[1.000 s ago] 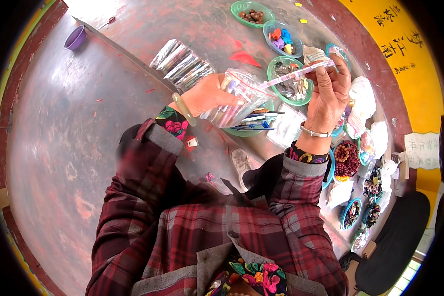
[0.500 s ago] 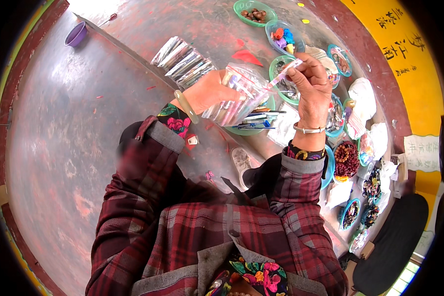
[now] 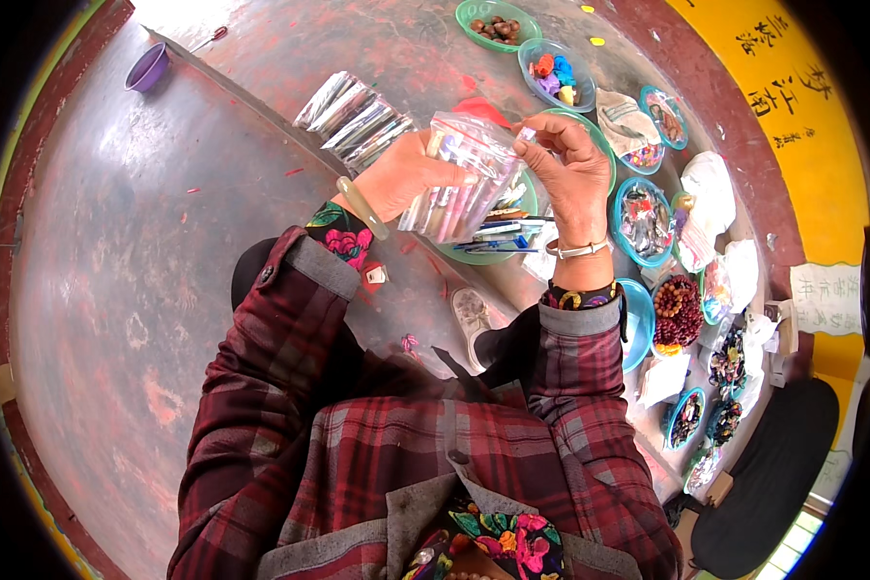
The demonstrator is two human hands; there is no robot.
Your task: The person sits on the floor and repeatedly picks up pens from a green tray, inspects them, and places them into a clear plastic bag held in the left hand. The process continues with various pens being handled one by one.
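My left hand [image 3: 398, 179] is closed on a clear zip bag [image 3: 472, 184] filled with several pens, with the thumb across its front. At the bag's right edge my right hand [image 3: 572, 184] is pinching a slim whitish stick [image 3: 526, 134], which looks like a pen. Most of this stick is hidden by the fingers and the bag. Under the bag sits a green basket [image 3: 483, 257] with loose pens [image 3: 505, 235] in it, some of them blue. To the left of it a row of filled clear bags [image 3: 356, 118] lies on the floor.
On the right stand several baskets, among them one with colourful pieces [image 3: 557, 79], one with wrapped items [image 3: 645, 222] and a heap of dark red beads [image 3: 678, 311]. A green basket with brown balls [image 3: 499, 27] is at the far side. A purple bowl [image 3: 148, 68] stands far left.
My right hand has moved left and slightly down, bringing the whitish stick from beside the bag to its right edge. My left hand keeps its hold on the bag, almost unmoved.
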